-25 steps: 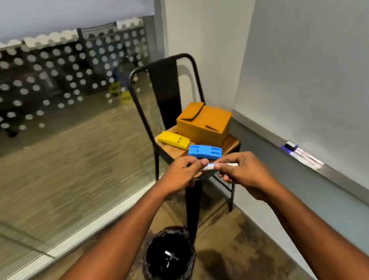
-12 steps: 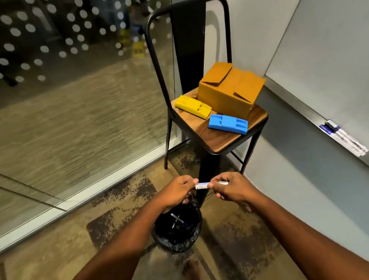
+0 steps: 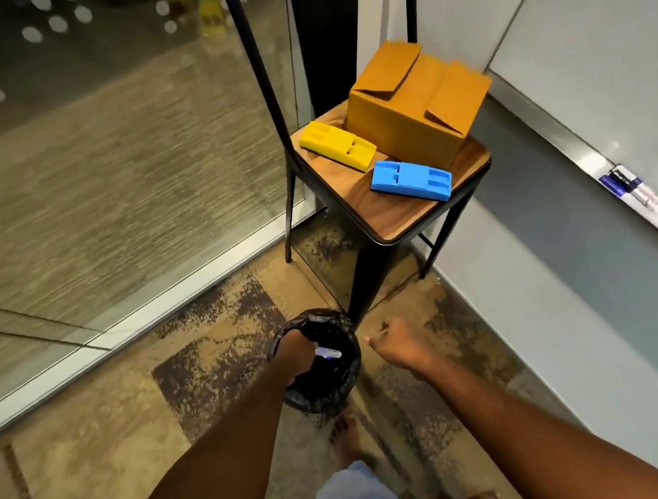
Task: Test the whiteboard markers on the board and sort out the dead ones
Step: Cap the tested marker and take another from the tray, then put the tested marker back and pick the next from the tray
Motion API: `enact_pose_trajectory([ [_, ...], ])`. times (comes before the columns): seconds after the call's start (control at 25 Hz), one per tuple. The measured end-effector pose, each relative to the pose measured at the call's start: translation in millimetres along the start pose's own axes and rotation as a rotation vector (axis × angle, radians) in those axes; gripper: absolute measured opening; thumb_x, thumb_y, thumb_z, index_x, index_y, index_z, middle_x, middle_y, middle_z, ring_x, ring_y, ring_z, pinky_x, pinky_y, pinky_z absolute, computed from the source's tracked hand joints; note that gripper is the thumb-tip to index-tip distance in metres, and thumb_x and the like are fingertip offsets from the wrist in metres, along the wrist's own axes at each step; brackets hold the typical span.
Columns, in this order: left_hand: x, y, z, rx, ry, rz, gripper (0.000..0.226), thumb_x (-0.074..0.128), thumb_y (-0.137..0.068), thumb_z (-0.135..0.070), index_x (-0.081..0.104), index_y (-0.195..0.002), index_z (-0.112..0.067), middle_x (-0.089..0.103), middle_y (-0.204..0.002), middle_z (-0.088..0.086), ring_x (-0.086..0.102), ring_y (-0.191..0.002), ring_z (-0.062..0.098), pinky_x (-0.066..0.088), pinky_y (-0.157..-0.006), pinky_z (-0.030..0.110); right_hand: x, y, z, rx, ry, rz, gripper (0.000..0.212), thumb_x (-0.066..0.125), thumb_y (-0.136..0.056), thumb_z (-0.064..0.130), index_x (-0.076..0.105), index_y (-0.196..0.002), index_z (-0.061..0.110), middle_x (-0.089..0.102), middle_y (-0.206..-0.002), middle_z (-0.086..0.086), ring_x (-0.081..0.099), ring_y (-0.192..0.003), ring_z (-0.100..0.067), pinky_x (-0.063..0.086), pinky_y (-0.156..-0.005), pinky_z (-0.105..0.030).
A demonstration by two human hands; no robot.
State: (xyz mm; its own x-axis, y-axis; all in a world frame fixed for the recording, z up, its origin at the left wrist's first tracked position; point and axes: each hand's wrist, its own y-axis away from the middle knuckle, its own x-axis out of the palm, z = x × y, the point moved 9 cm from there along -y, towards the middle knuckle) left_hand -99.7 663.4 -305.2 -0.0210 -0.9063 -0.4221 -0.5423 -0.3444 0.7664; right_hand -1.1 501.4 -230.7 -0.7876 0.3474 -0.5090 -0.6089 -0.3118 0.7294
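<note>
Now left hand (image 3: 295, 354) alone holds marker (image 3: 328, 353) over bin (image 3: 333, 393); right hand (image 3: 395, 346) off, curled.

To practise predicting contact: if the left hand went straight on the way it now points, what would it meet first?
The left hand, holding a marker, points down into the black-lined bin. Going on, it would probably meet the bin's inner wall or bottom first; the depth is unclear.

Nothing readable is showing anywhere right now. The marker (image 3: 328, 353) in the left hand (image 3: 296, 353), over the black bin (image 3: 324, 392) on the near floor, is carrying print too blurred to read. The markers (image 3: 647, 199) lying on the whiteboard ledge (image 3: 589, 160) at the right are showing labels too small to make out.
</note>
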Motion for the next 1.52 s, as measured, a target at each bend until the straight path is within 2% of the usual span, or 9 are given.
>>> enact_pose_trajectory([
  [0.2,9.1,-35.2,21.4,-0.039,-0.119,0.011,0.035,0.050,-0.095,-0.019,0.043,-0.062,-0.016,0.039,-0.058,0.003,0.038,-0.050,0.012,0.029,-0.047,0.022,-17.8,-4.1,-39.3,0.018,-0.044,0.036,0.020,0.060,-0.094,0.023,0.063,-0.078,0.011,0.058,-0.074,-0.006,0.053,-0.068,-0.016,0.042,-0.063,-0.028],
  [0.28,28.1,-87.3,56.0,-0.095,-0.042,0.051,0.024,0.058,-0.087,-0.040,0.058,-0.093,-0.016,0.058,-0.075,0.008,0.055,-0.063,0.018,0.043,-0.052,0.025,-30.3,-1.5,-55.9,0.048,-0.077,0.022,0.018,0.060,-0.094,0.020,0.063,-0.079,0.011,0.063,-0.079,-0.009,0.059,-0.073,-0.019,0.043,-0.061,-0.026],
  [0.36,37.4,-111.0,71.6,-0.158,-0.039,0.079,0.048,0.059,-0.083,-0.046,0.055,-0.116,-0.012,0.063,-0.096,0.012,0.062,-0.078,0.023,0.049,-0.059,0.029,-41.8,-2.4,-71.6,0.071,-0.099,-0.002,0.018,0.059,-0.094,0.019,0.063,-0.079,0.011,0.064,-0.082,-0.010,0.060,-0.074,-0.018,0.043,-0.059,-0.022],
  [0.44,31.3,-92.9,56.1,-0.150,-0.072,0.069,0.020,0.054,-0.093,-0.029,0.057,-0.086,-0.011,0.056,-0.071,0.008,0.052,-0.057,0.018,0.042,-0.053,0.028,-49.9,-3.1,-82.5,0.071,-0.089,-0.025,0.018,0.059,-0.095,0.018,0.064,-0.082,0.006,0.061,-0.079,-0.009,0.056,-0.070,-0.015,0.042,-0.058,-0.020],
  [0.52,23.3,-58.3,24.6,-0.135,-0.068,0.017,0.036,0.048,-0.098,-0.021,0.045,-0.063,-0.014,0.044,-0.057,0.006,0.042,-0.049,0.018,0.038,-0.052,0.029,-57.3,-2.2,-92.6,0.064,-0.081,-0.048,0.018,0.059,-0.094,0.017,0.065,-0.084,0.004,0.060,-0.077,-0.009,0.054,-0.066,-0.013,0.041,-0.055,-0.015],
  [0.76,40.5,-30.0,-15.3,-0.124,-0.081,-0.034,0.036,0.049,-0.097,-0.021,0.044,-0.063,-0.009,0.039,-0.056,0.007,0.039,-0.051,0.020,0.035,-0.052,0.029,-79.5,11.6,-100.4,0.018,-0.075,-0.088,0.015,0.055,-0.096,0.017,0.060,-0.084,0.009,0.058,-0.078,-0.003,0.050,-0.063,-0.003,0.036,-0.046,-0.008],
  [0.92,79.3,-3.9,-62.8,-0.031,-0.086,0.026,0.026,0.053,-0.094,-0.020,0.060,-0.087,0.005,0.062,-0.072,0.022,0.057,-0.061,0.029,0.050,-0.057,0.038,-101.8,27.0,-116.3,-0.009,-0.104,-0.112,0.013,0.059,-0.094,0.021,0.058,-0.081,0.016,0.060,-0.080,0.002,0.053,-0.069,-0.008,0.040,-0.056,-0.020],
  [1.16,161.7,51.2,-183.7,0.178,-0.117,0.110,0.032,0.052,-0.094,-0.018,0.055,-0.064,-0.007,0.055,-0.058,0.009,0.047,-0.042,0.019,0.035,-0.038,0.021,-175.5,64.9,-169.9,-0.022,-0.141,-0.286,0.014,0.062,-0.090,0.019,0.067,-0.089,0.007,0.070,-0.099,-0.015,0.065,-0.095,-0.028,0.052,-0.085,-0.035],
  [1.52,309.4,152.3,-367.7,0.529,-0.257,0.163,0.026,0.056,-0.093,-0.023,0.063,-0.080,-0.002,0.064,-0.070,0.009,0.055,-0.052,0.018,0.043,-0.045,0.023,-306.0,147.1,-318.4,0.029,-0.305,-0.641,0.016,0.053,-0.090,0.006,0.066,-0.101,0.008,0.066,-0.105,-0.010,0.063,-0.094,-0.027,0.051,-0.080,-0.031],
])
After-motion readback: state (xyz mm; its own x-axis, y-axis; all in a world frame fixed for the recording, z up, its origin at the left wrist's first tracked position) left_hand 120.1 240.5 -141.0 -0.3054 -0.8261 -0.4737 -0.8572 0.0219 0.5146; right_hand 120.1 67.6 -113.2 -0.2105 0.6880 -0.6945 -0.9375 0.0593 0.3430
